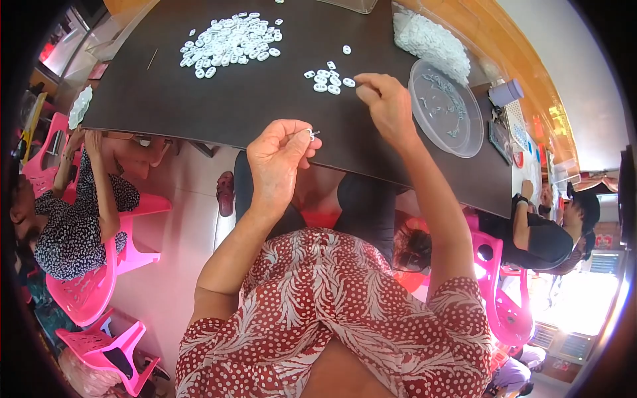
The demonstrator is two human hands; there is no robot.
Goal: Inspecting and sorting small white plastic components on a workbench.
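Observation:
My left hand [282, 149] is closed just over the near table edge. Thumb and fingers pinch a small white plastic piece [310, 134] with a thin metal screw-like part sticking out to the right. My right hand [386, 106] reaches over the table with bent fingers, thumb and index apart. Its fingertips are close to a white oval two-holed piece [348, 83]; whether they touch it I cannot tell. That piece lies at the right side of a small group of similar white pieces [322, 79].
A larger heap of white oval pieces [232, 41] lies far left, near a thin stick [152, 58]. At right stands a round clear tub [470, 136] with small grey parts, beside a bag of white pieces [431, 46]. People sit on pink chairs [83, 292] at both sides.

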